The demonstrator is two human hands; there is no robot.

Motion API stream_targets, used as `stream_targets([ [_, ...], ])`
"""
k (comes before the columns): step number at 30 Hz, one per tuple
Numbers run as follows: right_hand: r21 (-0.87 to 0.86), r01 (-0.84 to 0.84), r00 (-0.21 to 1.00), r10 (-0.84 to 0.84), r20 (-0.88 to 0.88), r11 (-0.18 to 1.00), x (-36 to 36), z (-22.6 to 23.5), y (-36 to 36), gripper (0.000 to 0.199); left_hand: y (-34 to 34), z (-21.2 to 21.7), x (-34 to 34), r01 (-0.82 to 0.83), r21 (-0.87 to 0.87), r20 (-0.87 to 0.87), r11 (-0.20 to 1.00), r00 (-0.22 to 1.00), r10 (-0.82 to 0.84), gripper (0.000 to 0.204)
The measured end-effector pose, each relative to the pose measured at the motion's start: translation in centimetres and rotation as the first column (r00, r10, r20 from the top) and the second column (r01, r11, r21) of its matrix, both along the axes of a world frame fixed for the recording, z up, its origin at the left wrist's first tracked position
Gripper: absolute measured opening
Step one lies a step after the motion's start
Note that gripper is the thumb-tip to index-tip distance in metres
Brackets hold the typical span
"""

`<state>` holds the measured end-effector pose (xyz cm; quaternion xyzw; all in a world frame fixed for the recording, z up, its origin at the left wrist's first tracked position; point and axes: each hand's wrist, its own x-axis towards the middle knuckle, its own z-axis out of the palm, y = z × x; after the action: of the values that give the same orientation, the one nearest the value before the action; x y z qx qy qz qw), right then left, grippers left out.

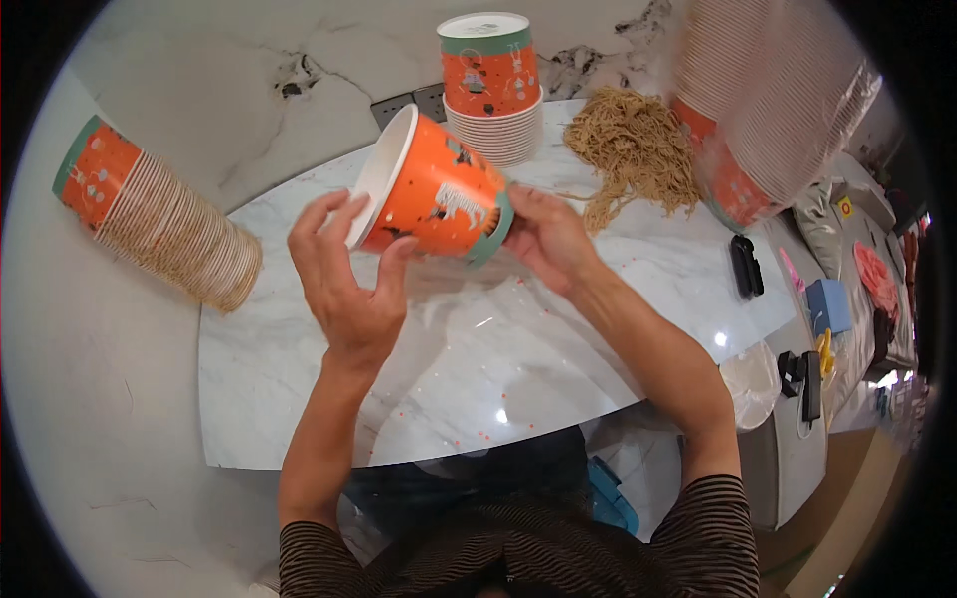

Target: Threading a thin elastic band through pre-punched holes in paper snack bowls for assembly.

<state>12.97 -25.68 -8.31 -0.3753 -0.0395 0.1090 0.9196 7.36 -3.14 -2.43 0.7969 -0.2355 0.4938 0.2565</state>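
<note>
Tilted over the table, an orange paper bucket (439,194) with a white rim, green base band and printed animal figures is between my two hands. Its open mouth faces up and left. My right hand (553,239) grips the green base end, thumb on the near side and the other fingers partly hidden behind it. At the mouth, my left hand (354,284) is curled about the rim's lower side, with fingertips by the rim and the thumb against the outer wall.
An upside-down bucket stack (495,130) stands at the back. Another long stack (174,229) leans at left, with shredded tan paper (633,145) back right. Plastic-wrapped stacks (773,120) stand beyond it. A black case (746,266) lies on the marble-patterned table (269,399), among small orange bits.
</note>
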Motion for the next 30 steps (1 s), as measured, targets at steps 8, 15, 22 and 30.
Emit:
stream_targets([
  [8, -0.915, 0.160, 0.914, 0.295, 0.279, 0.370, -1.5, -3.6, -3.8, 0.009, 4.6, -0.2, -3.0, 0.151, 0.260, -0.379, 0.954, 0.925, -0.043, 0.019],
  [15, -0.864, 0.482, 0.823, 0.414, 0.390, -0.145, 0.3, 0.1, -13.8, 0.021, 2.8, -1.1, -3.4, 0.229, 0.330, -0.369, 0.916, 0.924, -0.098, 0.029],
  [22, -0.688, 0.675, 0.666, 0.621, 0.413, -0.267, 2.1, -3.1, -15.1, 0.007, -4.6, -3.0, -4.4, 0.464, 0.137, -0.367, 0.875, 0.844, -0.390, 0.032],
  [30, -0.756, 0.645, 0.693, 0.503, 0.517, -0.112, 1.6, -4.8, -14.2, 0.012, -10.2, -7.5, 0.6, 0.369, 0.004, -0.690, 0.929, 0.673, -0.265, 0.042],
])
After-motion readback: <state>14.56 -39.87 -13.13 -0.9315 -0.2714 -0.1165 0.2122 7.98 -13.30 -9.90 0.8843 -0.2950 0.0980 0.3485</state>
